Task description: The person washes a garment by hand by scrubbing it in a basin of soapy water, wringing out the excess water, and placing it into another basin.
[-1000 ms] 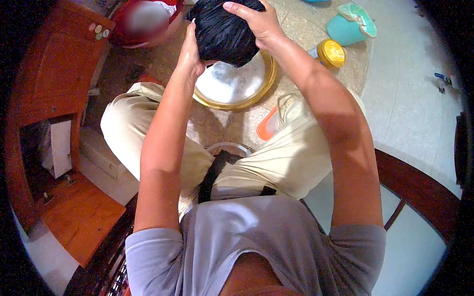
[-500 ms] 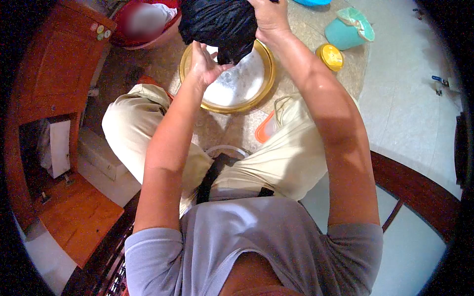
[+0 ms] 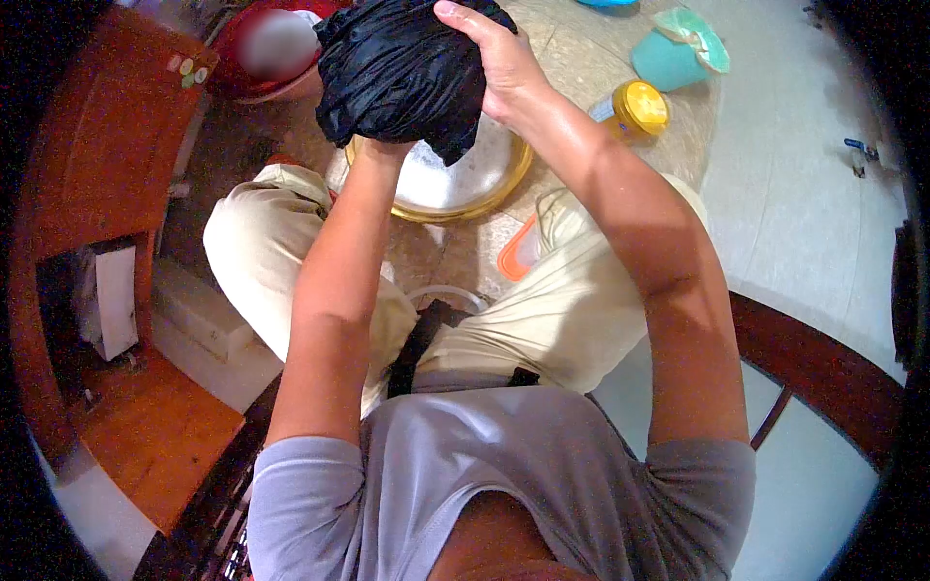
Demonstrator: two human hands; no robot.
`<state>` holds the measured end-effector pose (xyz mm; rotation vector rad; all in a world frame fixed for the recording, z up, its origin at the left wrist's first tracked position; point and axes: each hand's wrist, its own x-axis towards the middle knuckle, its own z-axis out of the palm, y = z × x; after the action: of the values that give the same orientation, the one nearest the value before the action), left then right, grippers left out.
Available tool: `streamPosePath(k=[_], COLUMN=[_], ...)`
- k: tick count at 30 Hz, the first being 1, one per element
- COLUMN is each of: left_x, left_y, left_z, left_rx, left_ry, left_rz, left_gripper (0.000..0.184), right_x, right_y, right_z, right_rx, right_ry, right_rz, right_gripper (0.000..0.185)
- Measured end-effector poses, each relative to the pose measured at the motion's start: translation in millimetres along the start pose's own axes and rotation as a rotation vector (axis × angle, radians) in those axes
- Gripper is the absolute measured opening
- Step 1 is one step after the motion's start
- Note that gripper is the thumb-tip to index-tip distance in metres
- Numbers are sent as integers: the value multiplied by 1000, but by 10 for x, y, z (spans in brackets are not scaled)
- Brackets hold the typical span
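A black, shiny, crinkled bundle (image 3: 402,77), either cloth or plastic, is held up over a gold-rimmed basin (image 3: 463,215). My right hand (image 3: 499,63) grips its right side, the thumb laid across the top. From below, my left hand (image 3: 385,148) reaches up into or behind the bundle; only its wrist end shows, and the fingers are hidden. Part of the bundle hangs down over the basin. Whitish, cloudy contents (image 3: 450,182) show inside the basin, and I cannot tell whether they are suds or something else.
A red basin (image 3: 229,58) at upper left holds something white. To the right are a yellow-lidded tub (image 3: 641,107) and a teal bin (image 3: 668,58) with a liner. A blue object (image 3: 608,2) is cut off at the top. An open wooden cabinet (image 3: 165,426) stands at left.
The bundle has moved slightly left and down. My left hand, whose fingers showed beneath it, has gone up under it. My right thumb now lies over the bundle's top.
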<state>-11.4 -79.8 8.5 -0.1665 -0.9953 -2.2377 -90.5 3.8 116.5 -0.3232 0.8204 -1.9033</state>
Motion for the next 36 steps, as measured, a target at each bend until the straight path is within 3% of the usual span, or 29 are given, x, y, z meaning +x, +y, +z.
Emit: streamPosePath(k=[7,10,15,22,26,28,30,31,32,36], left_x=[-157,-295,-349,-464,-554,-571,-575,-553,-543,-322], left_y=[-86,-247,-167,-147,-311,-359,-395,-397,-390,-233], left_z=[-154,-353,-300,-424,-394,-209,-7,-89,-89,54], left_rx=[30,30,-160,-33,-320,-443,-436,-763,-589,-752], left_ry=[399,464,210,383,142,239,222,213,246,170], left_rz=[-512,-880,-1028,-1170,-1094,-1037,-855,-875,-849,-522], left_gripper=[53,61,75,81,93,103,110,116,115,86], right_x=[-59,-58,20,89,165,169,157,160,159,93], right_y=[-61,-113,-171,-264,-242,-217,-183,-156,-130,-26], right_z=[-28,-3,-116,-218,-279,-234,-193,-182,-172,-160], right_rx=[106,5,-130,-192,-130,-141,-175,-204,-234,-264], right_ry=[-75,37,17,163,145,139,143,150,156,70], right_rz=[32,-70,-276,-401,-395,-430,-463,-475,-487,-392], right_gripper=[33,30,29,30,30,29,29,29,29,28])
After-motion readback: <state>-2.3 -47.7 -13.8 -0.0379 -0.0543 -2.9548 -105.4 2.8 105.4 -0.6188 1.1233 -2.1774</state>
